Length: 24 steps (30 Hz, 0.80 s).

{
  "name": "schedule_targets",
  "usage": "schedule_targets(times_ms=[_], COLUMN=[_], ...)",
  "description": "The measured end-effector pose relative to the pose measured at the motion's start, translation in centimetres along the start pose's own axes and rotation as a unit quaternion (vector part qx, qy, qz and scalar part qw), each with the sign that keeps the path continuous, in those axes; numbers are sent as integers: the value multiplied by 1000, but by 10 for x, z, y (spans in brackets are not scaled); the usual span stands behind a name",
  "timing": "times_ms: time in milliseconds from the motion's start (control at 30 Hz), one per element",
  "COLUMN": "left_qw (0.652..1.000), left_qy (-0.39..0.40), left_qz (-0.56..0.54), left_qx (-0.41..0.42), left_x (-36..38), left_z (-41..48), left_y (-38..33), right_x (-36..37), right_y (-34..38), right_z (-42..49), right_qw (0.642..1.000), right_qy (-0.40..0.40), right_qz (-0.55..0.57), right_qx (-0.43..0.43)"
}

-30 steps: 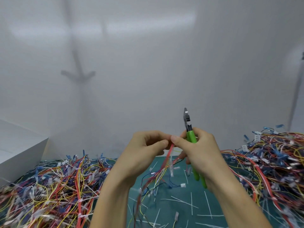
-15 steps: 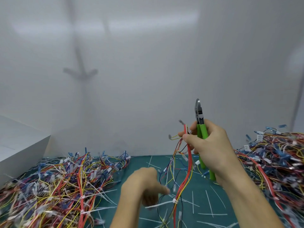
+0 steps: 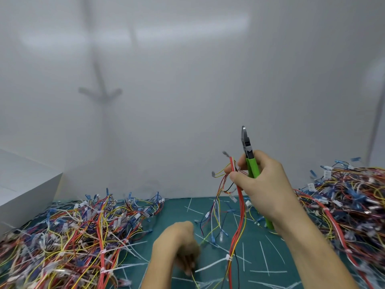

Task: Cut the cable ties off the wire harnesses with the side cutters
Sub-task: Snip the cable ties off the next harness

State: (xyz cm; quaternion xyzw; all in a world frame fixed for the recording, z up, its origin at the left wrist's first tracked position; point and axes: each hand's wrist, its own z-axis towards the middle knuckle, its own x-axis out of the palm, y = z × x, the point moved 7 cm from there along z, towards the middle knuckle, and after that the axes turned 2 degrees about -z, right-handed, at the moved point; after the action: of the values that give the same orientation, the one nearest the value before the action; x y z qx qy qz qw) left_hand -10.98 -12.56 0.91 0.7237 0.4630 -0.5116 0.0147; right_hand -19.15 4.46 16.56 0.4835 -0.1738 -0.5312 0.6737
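White, featureless wall backs the bench, and a teal cutting mat covers it. Above the mat's far right part, our right hand is clenched round two things at once. It grips the green handles of the side cutters, whose dark steel nose points straight up with the jaws together. Between thumb and forefinger it also pinches the top of one wire harness.

That harness hangs down to the mat as a loose fan of thin red, yellow, white and blue leads, tipped with small pale connectors. Low on its red strands, toward the mat's near side, a white cable tie cinches the bundle, its stiff flat tail jutting left. Our left hand sits low over the mat's near middle, fingers curled downward beside that tail. It is blurred, and we cannot tell whether it grasps a wire, the tail or nothing.

We judge that we are between cuts, lining up this tie. The next move calls for steadying the bundle close to the strap, turning the cutters nose-down, and slipping one blade under the plastic without nicking the soft insulation.

Slick white offcuts litter the mat. One springy, tangled heap of harnesses lies on its left side and another pile on its right. A white box stands off its left edge.
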Motion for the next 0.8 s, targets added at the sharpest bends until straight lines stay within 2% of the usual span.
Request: schedule_targets(times_ms=[67,167,233,333,467,667,800], left_qw=[994,952,920,888,833,701,629], left_qy=[-61,-113,-132,-134,-99,0,44], left_qz=[-80,-267,-351,-418,-517,-673,-732], left_qx=[45,97,117,136,169,238,257], left_x=[-15,-34,-42,-48,-50,-60,-66], left_z=[-1,-9,-14,-20,-25,-39,-54], left_y=[-4,-9,-11,-14,-20,-35,-49], right_x=[1,1,1,1,1,-1,-1], right_y=[0,0,0,0,0,-2,-1], right_z=[0,0,0,0,0,2,1], right_qw=[1000,1000,1000,1000,999,998,997], right_qy=[3,0,-5,-6,-5,-10,-8], right_qz=[-14,-21,-27,-31,-36,-54,-68], right_qx=[3,1,-1,-3,-6,-13,-18])
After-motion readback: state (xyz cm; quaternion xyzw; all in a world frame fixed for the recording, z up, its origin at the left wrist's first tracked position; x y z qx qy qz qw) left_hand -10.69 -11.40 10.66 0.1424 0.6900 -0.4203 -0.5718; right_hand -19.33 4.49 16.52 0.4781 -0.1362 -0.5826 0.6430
